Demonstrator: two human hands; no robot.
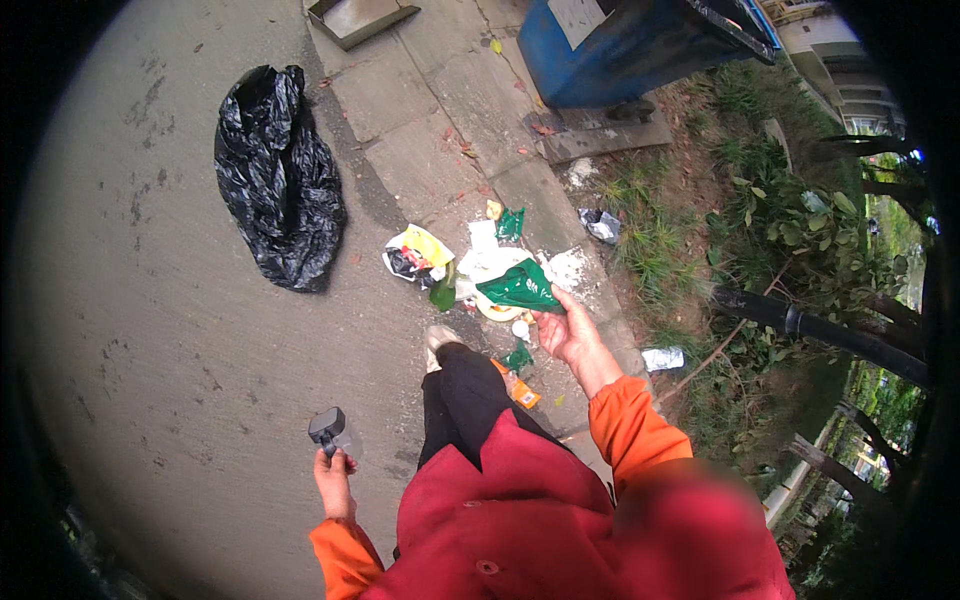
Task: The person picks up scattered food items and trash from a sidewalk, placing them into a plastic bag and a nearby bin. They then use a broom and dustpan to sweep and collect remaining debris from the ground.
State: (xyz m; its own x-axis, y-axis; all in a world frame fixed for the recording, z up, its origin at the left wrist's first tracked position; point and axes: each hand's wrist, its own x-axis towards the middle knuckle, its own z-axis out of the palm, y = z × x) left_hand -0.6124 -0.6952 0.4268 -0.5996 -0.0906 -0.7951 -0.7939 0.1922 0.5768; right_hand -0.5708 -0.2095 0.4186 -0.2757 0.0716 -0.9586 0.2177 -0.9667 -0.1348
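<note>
Out to the left, my left hand (333,480) grips the loop of a dark lid (327,425), with a clear plastic container (350,441) below it. My right hand (571,339) pinches the edge of a green plastic wrapper (519,288) that bears white writing. Under the wrapper, litter lies scattered on the paving: white paper (484,234), a yellow and white bag (420,250), a smaller green wrapper (511,223) and an orange packet (523,391). A green leaf (442,295) rests beside the yellow bag.
A crumpled black plastic bag (281,184) lies on the road. Beyond stand a blue wheeled bin (600,64) and a metal tray (360,19). Grass edges the paving at right, with silvery litter (600,225), a white packet (663,358) and a black pole (817,322).
</note>
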